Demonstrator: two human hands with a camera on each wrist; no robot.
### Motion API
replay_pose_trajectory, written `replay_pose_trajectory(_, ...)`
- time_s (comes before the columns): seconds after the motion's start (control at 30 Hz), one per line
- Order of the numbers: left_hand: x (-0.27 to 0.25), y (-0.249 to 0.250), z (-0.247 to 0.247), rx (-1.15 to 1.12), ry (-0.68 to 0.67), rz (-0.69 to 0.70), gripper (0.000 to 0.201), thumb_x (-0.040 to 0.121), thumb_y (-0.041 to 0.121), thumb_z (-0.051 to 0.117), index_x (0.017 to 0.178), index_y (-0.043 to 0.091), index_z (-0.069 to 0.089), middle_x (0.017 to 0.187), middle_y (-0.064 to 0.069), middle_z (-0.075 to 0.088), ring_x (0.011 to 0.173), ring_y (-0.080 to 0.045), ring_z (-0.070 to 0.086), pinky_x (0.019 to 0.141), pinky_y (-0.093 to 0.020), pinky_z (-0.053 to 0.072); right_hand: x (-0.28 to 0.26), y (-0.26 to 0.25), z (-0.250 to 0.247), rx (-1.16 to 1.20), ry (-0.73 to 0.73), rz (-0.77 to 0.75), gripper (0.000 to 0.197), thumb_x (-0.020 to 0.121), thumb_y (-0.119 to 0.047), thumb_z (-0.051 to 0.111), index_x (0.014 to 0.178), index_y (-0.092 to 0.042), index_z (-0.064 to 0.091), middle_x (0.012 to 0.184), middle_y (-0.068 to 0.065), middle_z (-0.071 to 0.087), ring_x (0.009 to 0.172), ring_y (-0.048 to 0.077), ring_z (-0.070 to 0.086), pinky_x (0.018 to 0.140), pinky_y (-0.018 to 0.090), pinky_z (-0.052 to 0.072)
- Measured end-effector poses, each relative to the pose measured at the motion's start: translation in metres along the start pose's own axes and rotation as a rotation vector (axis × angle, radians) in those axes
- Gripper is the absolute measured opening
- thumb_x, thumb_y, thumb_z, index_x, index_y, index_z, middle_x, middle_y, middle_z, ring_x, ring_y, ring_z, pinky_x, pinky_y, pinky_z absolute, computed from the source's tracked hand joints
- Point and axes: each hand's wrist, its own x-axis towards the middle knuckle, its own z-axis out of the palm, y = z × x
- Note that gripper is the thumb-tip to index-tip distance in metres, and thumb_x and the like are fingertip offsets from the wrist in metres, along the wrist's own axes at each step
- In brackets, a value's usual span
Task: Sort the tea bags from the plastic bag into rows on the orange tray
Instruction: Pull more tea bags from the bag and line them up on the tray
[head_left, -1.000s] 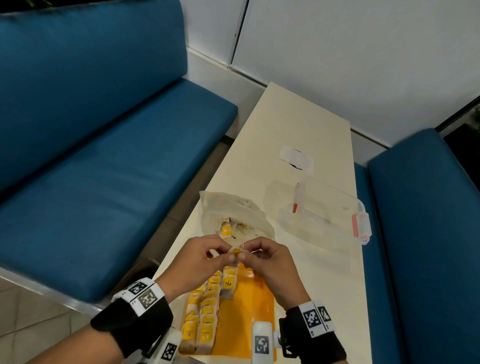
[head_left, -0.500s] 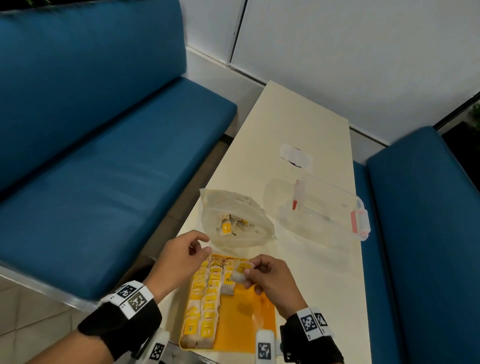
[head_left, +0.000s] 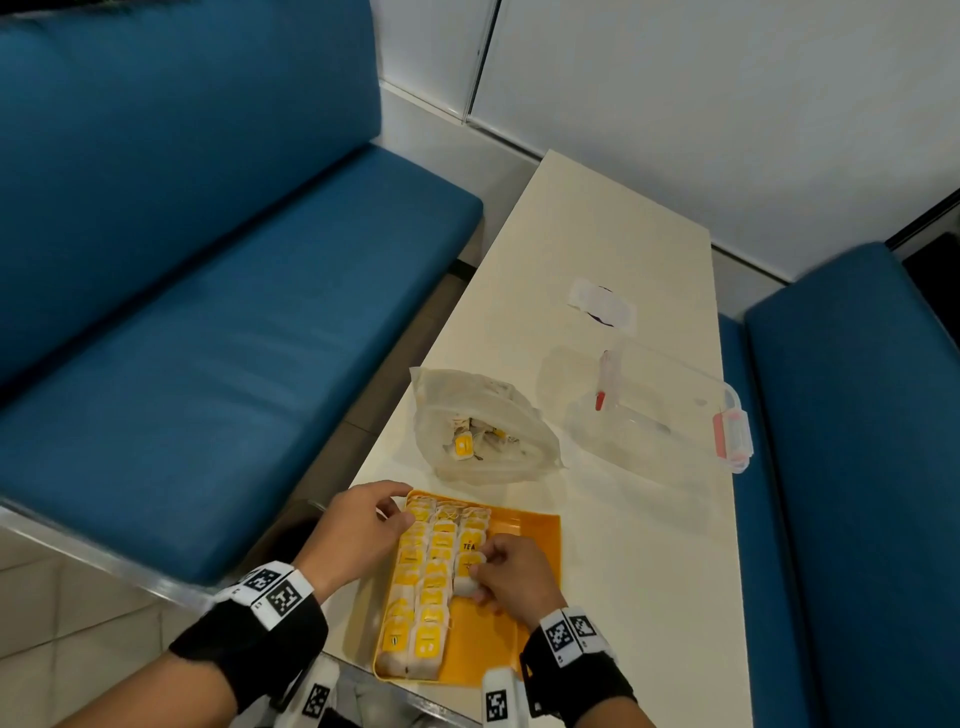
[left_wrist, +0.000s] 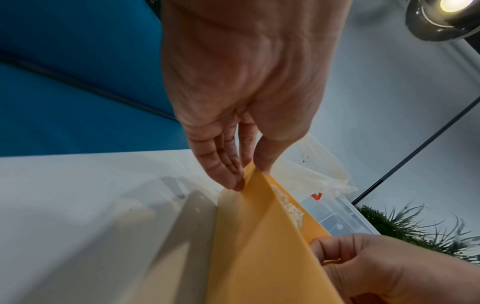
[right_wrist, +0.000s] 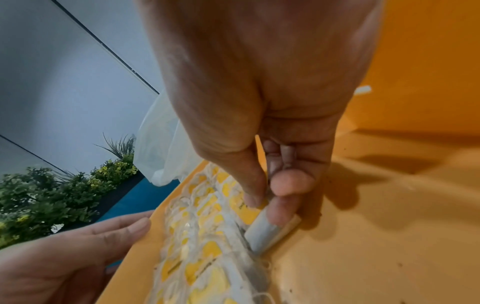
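A white paper tea bag w/ yellow tag (head_left: 469, 570) is pinched by the right hand (head_left: 511, 574) and set into the third row, the flat orange plastic tray (head_left: 535, 540) is steadied at 10 o'clock by the left hand (head_left: 358, 530), fingers relaxed on its rim; a release is probably called for next.

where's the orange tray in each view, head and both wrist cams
Head: orange tray at bottom centre, between the hands.
Left wrist: its outer wall runs from centre to the bottom edge.
Right wrist: its bare floor fills the right side.
Shared landmark: the plastic bag just beyond the tray's far end.
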Motion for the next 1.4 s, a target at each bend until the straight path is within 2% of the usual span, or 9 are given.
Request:
replay_pose_trajectory(0.47,0.0,-0.001,-0.001,-0.002,-0.029,0.006,0.039,0.096,0.032,0.069,0.135,0.028,0.064,0.101,0.016,0.066,0.089,0.001,0.061,0.067,-0.007,0.042,0.002,-0.002,0.01,0.161,0.087,0.085,0.019,0.086,-0.004,0.071,0.087,-0.011,0.053,0.07,0.011,0.068,0.048,0.021,0.065,0.055,0.034,0.058)
replay_pose_trajectory(0.63,0.011,0.015,-0.016,-0.05,0.046,0.005,0.043,0.09,0.043,0.074,0.129,0.027,0.062,0.099,0.011,0.068,0.089,-0.003,0.064,0.071,-0.018,0.047,-0.025,-0.031,-0.021,0.064,0.308,0.021,0.022,0.083,-0.022,0.074,0.088,-0.011,0.056,0.077,0.007,0.067,0.052,0.018,0.063,0.042,0.021,0.045)
replay_pose_trajectory(0.77,0.035,0.045,-0.034,-0.122,0.189,0.05,0.046,0.087,0.052,0.074,0.123,0.034,0.052,0.101,0.01,0.065,0.089,-0.004,0.063,0.075,-0.025,0.051,-0.04,-0.071,-0.067,-0.004,0.611,-0.17,0.04,0.083,-0.041,0.075,0.105,-0.018,0.05,0.076,0.003,0.063,0.07,0.015,0.062,0.057,0.026,0.044)
replay_pose_trajectory(0.87,0.055,0.059,-0.036,-0.092,0.194,0.091,0.027,0.088,0.045,0.075,0.108,0.031,0.062,0.09,0.008,0.068,0.082,-0.01,0.066,0.077,-0.036,0.058,-0.017,-0.084,-0.081,-0.041,0.592,-0.173,0.04,0.084,-0.04,0.073,0.111,-0.018,0.052,0.094,0.003,0.063,0.083,0.019,0.062,0.071,0.03,0.049)
replay_pose_trajectory(1.0,0.073,0.074,-0.044,-0.095,0.277,0.17,0.015,0.092,0.027,0.072,0.077,0.028,0.069,0.07,0.004,0.069,0.067,-0.017,0.07,0.061,-0.036,0.058,-0.001,-0.092,-0.085,-0.018,0.598,-0.241,0.008,0.089,-0.021,0.065,0.085,-0.014,0.063,0.074,0.003,0.069,0.068,0.024,0.07,0.07,0.042,0.059)
replay_pose_trajectory(1.1,0.075,0.09,-0.059,-0.054,0.353,0.209,0.006,0.091,0.032,0.073,0.09,0.026,0.07,0.077,0.008,0.068,0.073,-0.008,0.064,0.056,-0.019,0.042,-0.002,-0.105,-0.096,0.049,0.666,-0.317,0.008,0.089,-0.019,0.066,0.09,-0.017,0.059,0.066,0.0,0.066,0.062,0.022,0.07,0.064,0.039,0.059)
replay_pose_trajectory(1.2,0.063,0.105,-0.067,-0.084,0.407,0.308,0.013,0.089,0.035,0.073,0.086,0.027,0.063,0.07,0.006,0.063,0.066,-0.012,0.059,0.054,-0.027,0.045,-0.002,-0.113,-0.103,0.058,0.654,-0.327,0.012,0.087,-0.018,0.068,0.084,-0.016,0.056,0.064,0.001,0.066,0.051,0.017,0.068,0.06,0.04,0.059)
replay_pose_trajectory(1.3,0.055,0.119,-0.06,0.013,0.186,0.411,0.018,0.094,0.034,0.066,0.079,0.025,0.071,0.069,0.009,0.068,0.064,-0.011,0.062,0.06,-0.037,0.055,0.002,-0.116,-0.106,0.034,0.631,-0.347,0.015,0.088,-0.019,0.07,0.08,-0.016,0.057,0.067,0.001,0.067,0.046,0.012,0.065,0.061,0.039,0.059)
replay_pose_trajectory(1.4,0.062,0.134,-0.037,0.295,-0.113,0.493,0.023,0.101,0.026,0.054,0.105,0.025,0.076,0.102,0.008,0.075,0.09,-0.013,0.067,0.081,-0.035,0.057,0.005,-0.117,-0.106,0.016,0.618,-0.36,0.015,0.088,-0.022,0.07,0.079,-0.018,0.059,0.064,-0.001,0.068,0.047,0.01,0.064,0.058,0.03,0.053)
